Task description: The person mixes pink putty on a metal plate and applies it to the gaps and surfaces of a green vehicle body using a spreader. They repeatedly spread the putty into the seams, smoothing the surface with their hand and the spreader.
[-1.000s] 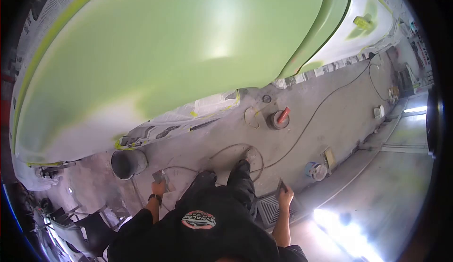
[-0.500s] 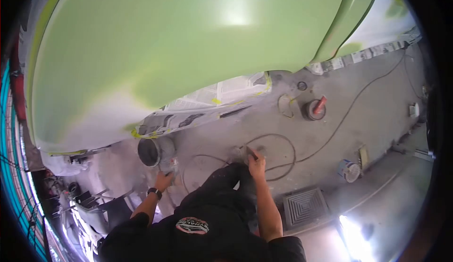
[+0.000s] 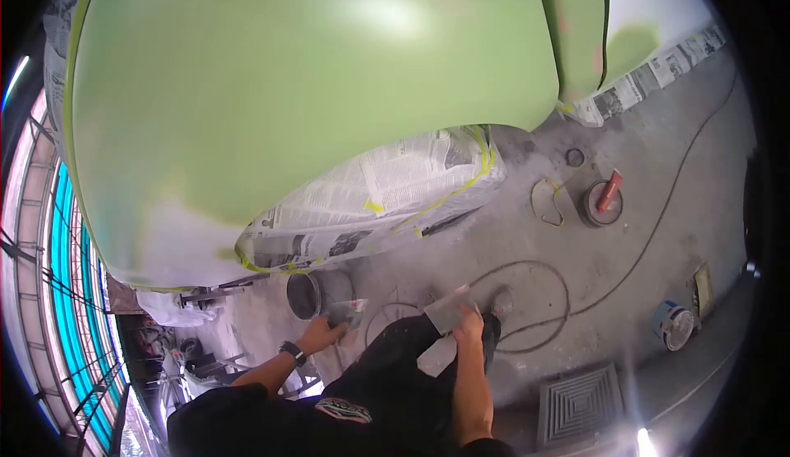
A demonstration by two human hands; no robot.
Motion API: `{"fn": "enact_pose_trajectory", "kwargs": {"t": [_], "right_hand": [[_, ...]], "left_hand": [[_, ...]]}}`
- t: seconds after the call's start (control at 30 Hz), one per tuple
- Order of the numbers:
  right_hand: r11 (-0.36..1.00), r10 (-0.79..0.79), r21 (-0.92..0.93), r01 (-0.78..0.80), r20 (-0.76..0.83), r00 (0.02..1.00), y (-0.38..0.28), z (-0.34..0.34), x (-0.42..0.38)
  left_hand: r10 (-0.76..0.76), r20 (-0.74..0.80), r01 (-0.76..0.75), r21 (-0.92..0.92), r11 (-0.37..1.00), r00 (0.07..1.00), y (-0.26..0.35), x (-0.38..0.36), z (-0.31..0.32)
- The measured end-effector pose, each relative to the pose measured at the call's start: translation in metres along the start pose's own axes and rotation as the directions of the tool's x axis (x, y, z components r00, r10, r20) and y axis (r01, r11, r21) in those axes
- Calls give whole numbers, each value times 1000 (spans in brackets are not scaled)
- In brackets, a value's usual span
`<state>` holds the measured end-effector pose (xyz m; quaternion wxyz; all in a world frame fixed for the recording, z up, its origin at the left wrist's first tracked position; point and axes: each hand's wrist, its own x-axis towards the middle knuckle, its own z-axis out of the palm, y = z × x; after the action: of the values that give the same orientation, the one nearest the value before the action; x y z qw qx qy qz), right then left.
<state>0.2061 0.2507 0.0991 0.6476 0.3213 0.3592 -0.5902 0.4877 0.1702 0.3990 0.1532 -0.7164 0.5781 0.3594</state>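
My left hand (image 3: 322,335), with a dark watch on its wrist, is closed on a small greyish, partly see-through piece (image 3: 354,312) with a reddish mark at its top. My right hand (image 3: 469,324) grips a flat grey plate (image 3: 447,309) that points up and to the left. Both hands are low in front of my dark clothes, apart from each other. Beyond them stands a large light green curved body panel (image 3: 329,70), with whitish patches at the lower left. Newspaper (image 3: 370,185) edged with yellow-green tape covers the opening under it.
A dark bucket (image 3: 304,296) stands beyond my left hand. A hose (image 3: 568,309) loops over the concrete floor on the right. Farther right are a round container (image 3: 603,204) with a red object, a paint can (image 3: 673,325) and a floor grate (image 3: 581,408).
The view has shifted, with the floor items now farther right. Both hands have come up, and the pieces they hold show more clearly; the plate in my right hand now lies broad side to view.
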Motion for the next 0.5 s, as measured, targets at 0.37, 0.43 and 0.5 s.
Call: {"fn": "enact_pose_trajectory", "kwargs": {"t": [0.37, 0.43, 0.5], "right_hand": [[986, -39, 164, 36, 15, 999, -8, -46, 63], [984, -53, 172, 44, 45, 998, -10, -56, 84], [976, -89, 204, 75, 59, 994, -18, -54, 98]], "left_hand": [[253, 57, -242, -153, 958, 966, 97, 34, 16], [343, -75, -348, -332, 877, 936, 139, 29, 3], [362, -227, -418, -303, 856, 904, 162, 24, -19]]}}
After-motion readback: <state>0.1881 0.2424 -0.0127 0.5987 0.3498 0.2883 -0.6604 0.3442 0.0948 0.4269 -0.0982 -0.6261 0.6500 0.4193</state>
